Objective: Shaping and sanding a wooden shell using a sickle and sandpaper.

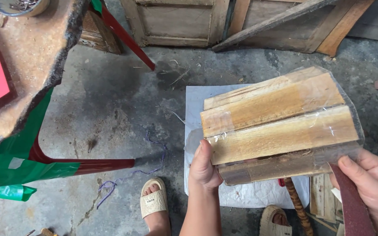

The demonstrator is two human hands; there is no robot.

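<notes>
A bundle of several rough wooden slats [276,122], wrapped in clear plastic film, is held up over the floor at centre right. My left hand [203,168] grips its lower left corner, thumb on the front face. My right hand [372,183] holds the lower right corner of the bundle together with a dark reddish strip of sandpaper [351,205] that hangs down from the fingers.
A white sheet [197,105] lies on the concrete floor under the bundle. A rusty table edge [36,65] with red legs [88,165] and green tape stands left. Wooden panels [176,22] lean at the back. My sandalled feet [154,201] and loose wood pieces [322,199] are below.
</notes>
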